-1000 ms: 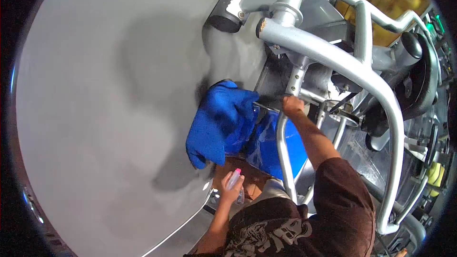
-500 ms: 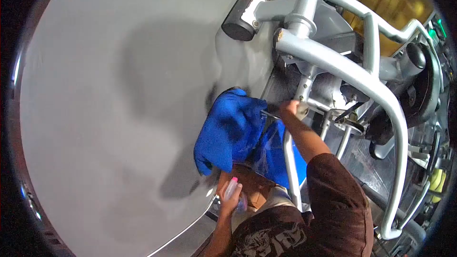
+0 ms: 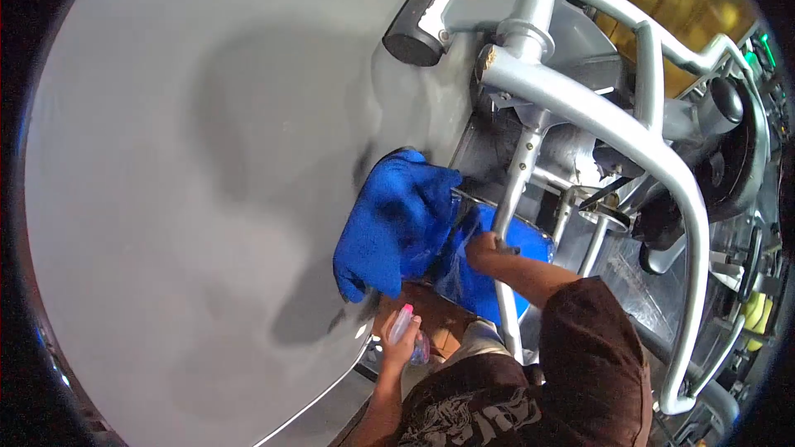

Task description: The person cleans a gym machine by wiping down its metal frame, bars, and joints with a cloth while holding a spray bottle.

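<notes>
My left hand point(image 3: 399, 349), low in the middle of the view, is closed round a clear spray bottle point(image 3: 421, 351) with a pink tip. My right hand point(image 3: 482, 253) wraps round a slim silver tube point(image 3: 508, 298) of an exercise machine. A small greyish rag point(image 3: 508, 249) shows between that hand and the tube, partly hidden by the fingers. Left of the tube hangs a blue towel point(image 3: 393, 219), draped over something I cannot make out. A shiny blue surface point(image 3: 468, 277) lies behind my right hand.
The machine's thick silver frame point(image 3: 613, 108) arches over the right side. A black-and-white end piece point(image 3: 422, 21) juts out at the top. Dark pads point(image 3: 720, 165) stand far right. A thin white cable point(image 3: 319, 397) crosses the grey floor point(image 3: 166, 199).
My right hand has slid down the silver tube, towards my body, with the rag. My left hand stays almost in place with the bottle.
</notes>
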Tool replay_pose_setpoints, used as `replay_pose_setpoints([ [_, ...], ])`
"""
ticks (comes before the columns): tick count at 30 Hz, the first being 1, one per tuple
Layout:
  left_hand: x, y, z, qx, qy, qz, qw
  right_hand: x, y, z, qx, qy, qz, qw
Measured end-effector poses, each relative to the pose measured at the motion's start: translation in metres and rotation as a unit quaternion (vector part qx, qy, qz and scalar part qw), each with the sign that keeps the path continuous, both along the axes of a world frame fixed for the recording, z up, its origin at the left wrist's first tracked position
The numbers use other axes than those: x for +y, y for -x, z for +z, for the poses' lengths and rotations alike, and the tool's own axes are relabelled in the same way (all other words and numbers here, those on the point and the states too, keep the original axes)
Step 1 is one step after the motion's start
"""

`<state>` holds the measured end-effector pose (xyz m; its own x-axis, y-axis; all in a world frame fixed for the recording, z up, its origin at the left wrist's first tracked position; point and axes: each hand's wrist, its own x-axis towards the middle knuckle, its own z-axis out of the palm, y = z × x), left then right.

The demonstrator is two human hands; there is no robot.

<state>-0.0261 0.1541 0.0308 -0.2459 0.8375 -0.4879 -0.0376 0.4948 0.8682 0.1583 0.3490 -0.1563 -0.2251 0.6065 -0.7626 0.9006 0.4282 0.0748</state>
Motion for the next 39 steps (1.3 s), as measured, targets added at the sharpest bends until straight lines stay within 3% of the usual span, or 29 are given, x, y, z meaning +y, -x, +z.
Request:
replay_pose_setpoints([
  [1, 0.001, 0.0, 0.0, 0.008, -0.005, -0.007, 1.0, 0.007, -0.016, 0.008, 0.061, 0.019, 0.012, 0.998],
  [3, -0.002, 0.001, -0.001, 0.018, 0.0, -0.019, 1.0, 0.027, -0.052, 0.019, 0.102, -0.067, 0.029, 0.992],
  [6, -0.006, 0.0, -0.009, 0.021, 0.016, -0.022, 0.999, 0.076, -0.113, 0.051, 0.182, -0.15, -0.113, 0.965],
  [8, -0.007, -0.003, -0.013, 0.011, 0.02, -0.018, 1.0, 0.089, -0.151, 0.049, 0.22, -0.204, -0.236, 0.924],
  [10, -0.004, -0.006, -0.016, 0.011, 0.018, -0.025, 0.999, 0.072, -0.168, 0.035, 0.351, -0.249, -0.279, 0.858],
  [12, 0.001, -0.008, -0.018, 0.007, 0.016, -0.027, 0.999, 0.047, -0.154, 0.023, 0.366, -0.242, -0.342, 0.831],
  [13, 0.003, -0.01, -0.018, 0.002, 0.016, -0.023, 1.0, 0.033, -0.151, -0.004, 0.511, -0.281, -0.3, 0.755],
  [14, 0.003, -0.011, -0.018, -0.002, 0.018, -0.019, 1.0, 0.017, -0.145, -0.013, 0.433, -0.25, -0.272, 0.822],
  [15, 0.005, -0.011, -0.018, -0.004, 0.013, -0.026, 1.0, -0.006, -0.134, -0.026, 0.456, -0.24, -0.284, 0.809],
  [16, 0.007, -0.011, -0.02, -0.005, 0.007, -0.032, 0.999, -0.02, -0.122, 0.013, 0.397, -0.15, -0.317, 0.848],
  [18, 0.008, -0.011, -0.019, -0.002, 0.008, -0.036, 0.999, -0.03, -0.118, 0.045, 0.415, -0.127, -0.35, 0.83],
  [21, 0.006, -0.013, -0.026, -0.013, 0.04, -0.027, 0.999, 0.0, -0.14, 0.024, 0.332, -0.139, -0.234, 0.903],
  [23, 0.007, -0.013, -0.026, 0.003, 0.036, -0.052, 0.998, 0.018, -0.151, -0.036, 0.415, -0.368, -0.36, 0.751],
  [26, 0.003, -0.018, -0.03, -0.017, 0.048, -0.027, 0.998, 0.039, -0.157, -0.012, 0.426, -0.426, -0.47, 0.644],
  [31, 0.007, -0.016, -0.024, 0.005, 0.057, -0.036, 0.998, -0.002, -0.124, -0.018, 0.524, -0.157, -0.603, 0.581],
  [33, 0.013, -0.017, -0.03, 0.001, 0.058, -0.039, 0.998, -0.04, -0.108, -0.025, 0.56, -0.173, -0.589, 0.556],
  [36, 0.023, -0.026, -0.03, 0.001, 0.026, -0.064, 0.998, -0.07, -0.109, 0.007, 0.514, -0.167, -0.505, 0.674],
  [39, 0.039, -0.036, -0.024, -0.009, 0.016, -0.103, 0.994, -0.044, -0.123, -0.004, 0.448, -0.248, -0.453, 0.73],
])
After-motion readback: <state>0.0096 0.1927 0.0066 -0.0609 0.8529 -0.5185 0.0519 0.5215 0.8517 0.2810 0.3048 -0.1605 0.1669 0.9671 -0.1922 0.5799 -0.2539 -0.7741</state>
